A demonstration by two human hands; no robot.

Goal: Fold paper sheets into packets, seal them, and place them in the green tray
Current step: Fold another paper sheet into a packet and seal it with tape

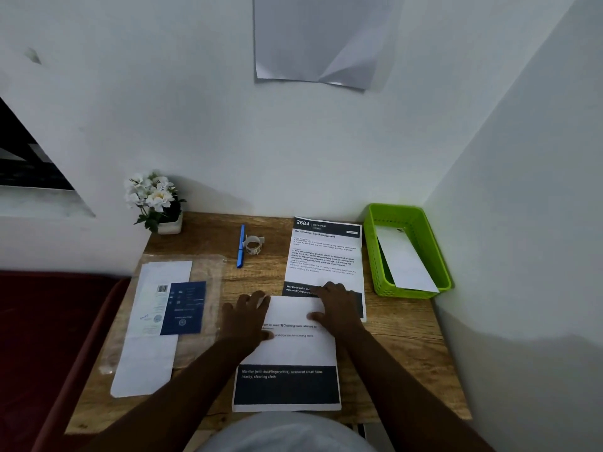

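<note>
Obs: white printed paper sheet with a dark band along its near edge (287, 357) lies flat on the wooden worktop (404, 337), straight in front of the person. Its far portion is turned over toward the person, blank side up.

Left hand (248, 316) rests spread on the flap's left corner; right hand (336, 308) presses, fingers flat and wide, on its right part. Neither grips. Likely purpose: pinning the flap so the crease sets square.

Second printed white sheet headed "2684" (324, 252) lies just beyond, partly under the right hand, probably next in line.

Green slotted plastic tray (437, 243) sits at the far right corner, one folded white paper packet (406, 262) already inside, within easy reach.

Blue pen (240, 246) and small roll of tape (254, 244) lie side by side at the far centre, presumably for sealing.
</note>
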